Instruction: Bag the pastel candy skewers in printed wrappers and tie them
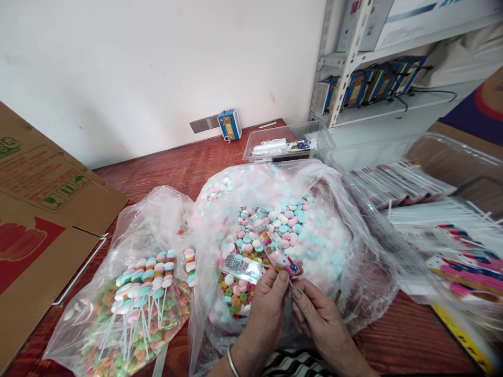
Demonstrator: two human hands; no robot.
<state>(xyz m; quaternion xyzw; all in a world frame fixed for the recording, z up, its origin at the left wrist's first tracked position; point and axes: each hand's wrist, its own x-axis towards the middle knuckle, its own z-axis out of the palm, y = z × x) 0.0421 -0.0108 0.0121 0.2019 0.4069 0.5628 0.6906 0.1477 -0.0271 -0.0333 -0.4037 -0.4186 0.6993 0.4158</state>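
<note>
In the head view, there we were, hands close together! Our left hand (269, 296) gripped a printed packet (277, 256) with colourful candy inside, right at the fingertips, while our right hand (316, 309) pinched narrowly on a white stick (291, 283) at the packet's lower end. A flatter clear packet (236, 264) lay just left of our left hand, partly hidden behind it. Below and beyond our hands spread pastel candies (286, 222) in a big plastic bag (338, 191). Well to our left, finished-looking candy skewers (145, 283) rested on a bag of ring candies (178, 309). Farther ahead of our hands, a clear tray (288, 131) sat on the red-brown worktop (157, 167); to our right, packets (401, 183) filled a clear tub (432, 137).
</note>
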